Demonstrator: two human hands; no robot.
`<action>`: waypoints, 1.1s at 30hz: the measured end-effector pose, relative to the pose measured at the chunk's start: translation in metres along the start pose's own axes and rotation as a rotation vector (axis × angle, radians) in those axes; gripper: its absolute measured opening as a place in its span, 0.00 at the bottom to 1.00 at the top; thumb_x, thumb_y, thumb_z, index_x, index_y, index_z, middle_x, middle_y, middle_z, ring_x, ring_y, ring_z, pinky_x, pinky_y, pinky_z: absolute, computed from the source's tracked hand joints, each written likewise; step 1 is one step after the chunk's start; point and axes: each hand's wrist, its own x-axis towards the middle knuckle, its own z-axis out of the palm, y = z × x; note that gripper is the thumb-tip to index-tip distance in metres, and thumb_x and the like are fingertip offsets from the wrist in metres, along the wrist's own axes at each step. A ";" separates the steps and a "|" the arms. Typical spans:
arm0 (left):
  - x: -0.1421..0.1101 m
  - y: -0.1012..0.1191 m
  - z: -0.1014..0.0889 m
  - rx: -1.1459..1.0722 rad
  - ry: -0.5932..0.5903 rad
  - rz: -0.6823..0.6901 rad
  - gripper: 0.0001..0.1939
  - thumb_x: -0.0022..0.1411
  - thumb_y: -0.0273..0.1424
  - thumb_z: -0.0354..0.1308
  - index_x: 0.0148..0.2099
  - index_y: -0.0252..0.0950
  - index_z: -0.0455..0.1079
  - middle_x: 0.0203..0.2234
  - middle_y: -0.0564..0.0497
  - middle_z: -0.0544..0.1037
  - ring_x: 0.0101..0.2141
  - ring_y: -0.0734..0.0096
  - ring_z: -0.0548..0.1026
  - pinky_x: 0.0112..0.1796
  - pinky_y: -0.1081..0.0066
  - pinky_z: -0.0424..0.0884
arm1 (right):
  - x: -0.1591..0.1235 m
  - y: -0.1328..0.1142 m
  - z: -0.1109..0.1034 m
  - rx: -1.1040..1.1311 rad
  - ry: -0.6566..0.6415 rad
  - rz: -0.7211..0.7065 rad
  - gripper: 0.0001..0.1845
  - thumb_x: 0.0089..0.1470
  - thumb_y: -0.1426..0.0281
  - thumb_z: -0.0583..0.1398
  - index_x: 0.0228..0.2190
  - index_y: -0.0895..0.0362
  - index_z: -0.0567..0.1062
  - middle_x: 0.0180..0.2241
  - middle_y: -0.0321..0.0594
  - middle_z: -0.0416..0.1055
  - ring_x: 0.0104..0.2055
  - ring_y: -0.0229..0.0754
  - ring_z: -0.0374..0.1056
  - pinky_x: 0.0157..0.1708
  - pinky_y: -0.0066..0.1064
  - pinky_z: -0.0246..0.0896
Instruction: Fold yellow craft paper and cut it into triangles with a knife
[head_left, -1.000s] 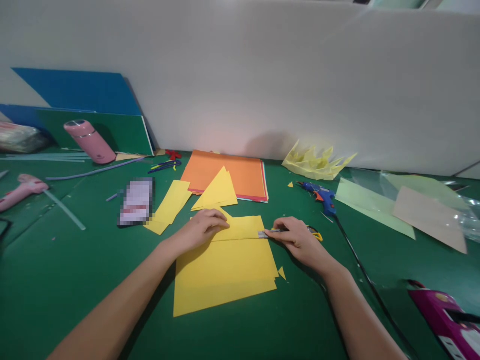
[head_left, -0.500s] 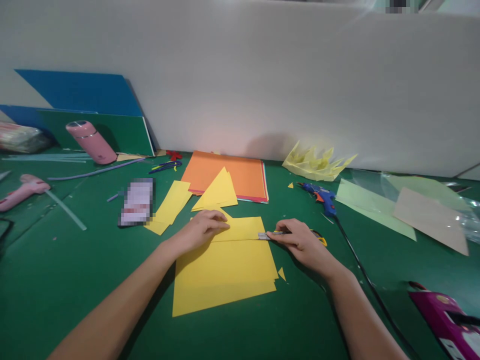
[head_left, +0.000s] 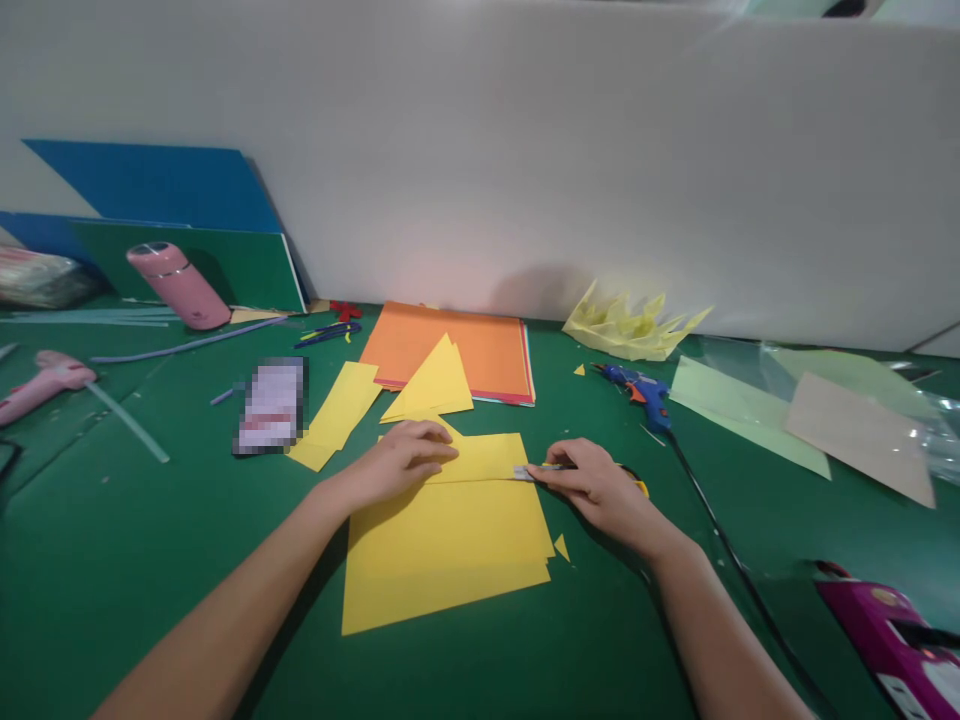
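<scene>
My left hand [head_left: 401, 460] lies on the upper part of a folded yellow paper sheet [head_left: 450, 530], its fingers stretched out and holding nothing. My right hand [head_left: 589, 478] is closed around a utility knife [head_left: 521, 473] with a yellow and black handle, mostly hidden under the palm. The knife's flat grey blade rests at the paper's right edge, along the crease line. Small yellow paper scraps [head_left: 562, 547] lie just right of the sheet. Beyond my left hand are a yellow paper triangle [head_left: 436, 383] and yellow strips [head_left: 339, 408].
An orange paper stack [head_left: 480, 345] lies against the white wall. Rightward are a pale-yellow spiky paper piece [head_left: 634, 325], a blue glue gun [head_left: 645, 393] with its cord, and pale sheets [head_left: 750, 415]. Leftward are a phone [head_left: 270, 405], a pink bottle [head_left: 180, 287] and a pink glue gun [head_left: 49, 383].
The whole view has shifted very slightly left. Both hands, the knife and the paper hold almost the same places relative to each other.
</scene>
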 end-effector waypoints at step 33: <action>0.000 0.003 0.008 0.092 0.102 0.015 0.12 0.65 0.29 0.52 0.48 0.44 0.72 0.49 0.48 0.71 0.52 0.60 0.66 0.50 0.58 0.64 | 0.007 -0.015 0.006 -0.013 0.019 -0.008 0.17 0.62 0.72 0.51 0.46 0.47 0.76 0.37 0.44 0.69 0.38 0.44 0.63 0.35 0.35 0.61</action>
